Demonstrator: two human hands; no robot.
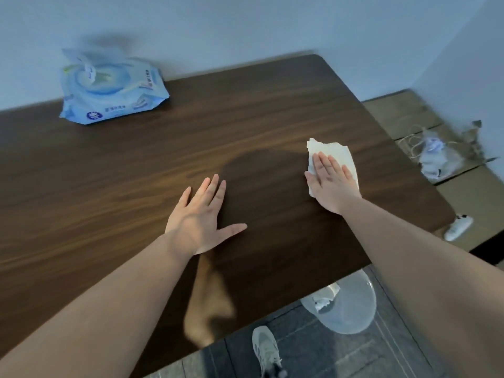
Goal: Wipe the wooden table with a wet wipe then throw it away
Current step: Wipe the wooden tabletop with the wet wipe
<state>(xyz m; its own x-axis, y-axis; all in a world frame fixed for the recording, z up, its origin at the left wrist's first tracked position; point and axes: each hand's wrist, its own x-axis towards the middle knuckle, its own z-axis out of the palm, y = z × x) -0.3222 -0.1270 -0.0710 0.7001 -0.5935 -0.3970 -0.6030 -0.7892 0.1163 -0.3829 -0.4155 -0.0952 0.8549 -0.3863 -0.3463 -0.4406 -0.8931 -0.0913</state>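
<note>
A dark wooden table (136, 173) fills most of the view. My right hand (331, 181) lies flat on a white wet wipe (342, 152), pressing it to the table near the right side. The wipe sticks out beyond my fingertips. My left hand (203, 216) rests flat on the table's middle, fingers spread, holding nothing. A blue pack of wet wipes (111, 88) lies at the table's far left by the wall, its flap raised.
A clear plastic bin (351, 306) with some white paper in it stands on the dark floor below the table's near right edge. My shoe (266, 350) is beside it. Cardboard boxes (403, 113) with a plastic bag and a white shoe (458, 227) sit to the right.
</note>
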